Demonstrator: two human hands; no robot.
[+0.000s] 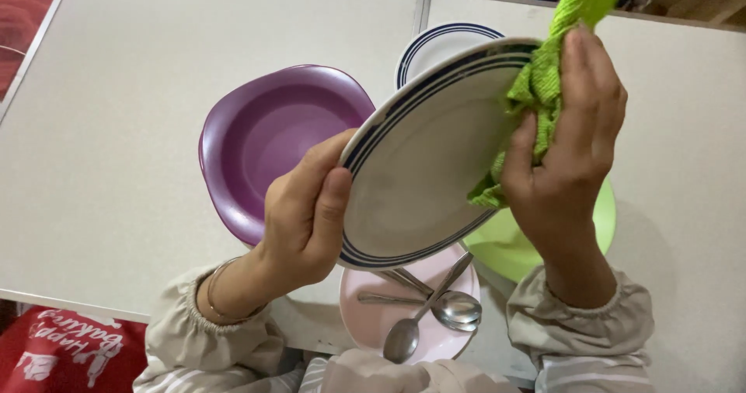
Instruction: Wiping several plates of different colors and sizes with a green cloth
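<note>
Head view is showing, from left to right, a purple bowl (264, 148) resting on the white table (116, 129), partly behind the left hand (303, 218). That hand is pinching the lower-left rim of a white plate with blue rings (423, 160), thumb on the face and fingers behind, holding it tilted above the table. Below it, a pink plate (373, 315) is carrying two spoons (435, 307). A second blue-ringed plate (435, 45) is lying behind. The right hand (571, 152) is closing around a green cloth (544, 90), pressing it against the plate's right edge; a green dish (513, 245) is sitting underneath. For a thorough wipe, the pinching grip should be staying firm while the cloth is bearing flat along the rim.
</note>
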